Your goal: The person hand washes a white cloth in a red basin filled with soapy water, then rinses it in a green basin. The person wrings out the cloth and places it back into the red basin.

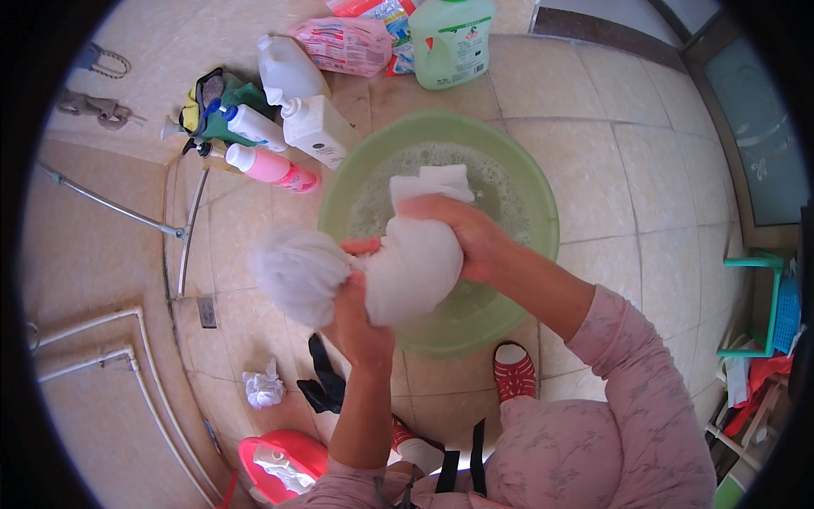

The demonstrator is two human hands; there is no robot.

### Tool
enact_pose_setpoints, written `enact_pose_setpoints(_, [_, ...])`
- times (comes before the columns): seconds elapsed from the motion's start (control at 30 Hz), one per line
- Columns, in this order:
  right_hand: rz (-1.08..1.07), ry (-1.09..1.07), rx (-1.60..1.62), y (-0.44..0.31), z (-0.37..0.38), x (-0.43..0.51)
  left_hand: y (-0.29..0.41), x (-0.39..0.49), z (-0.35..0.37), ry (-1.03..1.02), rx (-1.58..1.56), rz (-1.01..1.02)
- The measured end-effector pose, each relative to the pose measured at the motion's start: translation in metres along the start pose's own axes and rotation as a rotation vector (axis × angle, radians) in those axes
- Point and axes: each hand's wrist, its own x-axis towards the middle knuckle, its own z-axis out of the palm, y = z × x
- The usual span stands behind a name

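A bulky white cloth (413, 273) is bunched between my hands, over the near left part of a round green plastic basin (439, 343). Around its middle my left hand (362, 318) is closed, with one bundled end (299, 270) bulging out to the left, slightly blurred. My right hand (461, 232) grips the cloth farther right. A folded white end (432, 183) sticks out past that hand above the water. Foamy, cloudy water (502, 191) stands in the basin. The cloth hides part of the basin's left rim.
Left of the basin stand a white pump bottle (318, 130), a pink bottle (273, 168) and a translucent jug (292, 63). A green detergent jug (451, 48) is beyond. Black cloth (324, 378), crumpled white cloth (264, 386) and a red tub (299, 448) lie near left. A squeegee (181, 232) leans left.
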Motion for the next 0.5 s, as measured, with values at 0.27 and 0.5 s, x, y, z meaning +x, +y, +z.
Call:
enact_pose_setpoints(0.27, [0.069, -0.341, -0.653, -0.022, 0.033, 0.024, 0.052, 0.034, 0.023, -0.972, 0.563, 0.804])
enact_pose_setpoints(0.5, [0.013, -0.058, -1.536, -0.008, 0.025, 0.064, 0.009, 0.051, 0.041, -1.617, 1.021, 0.684])
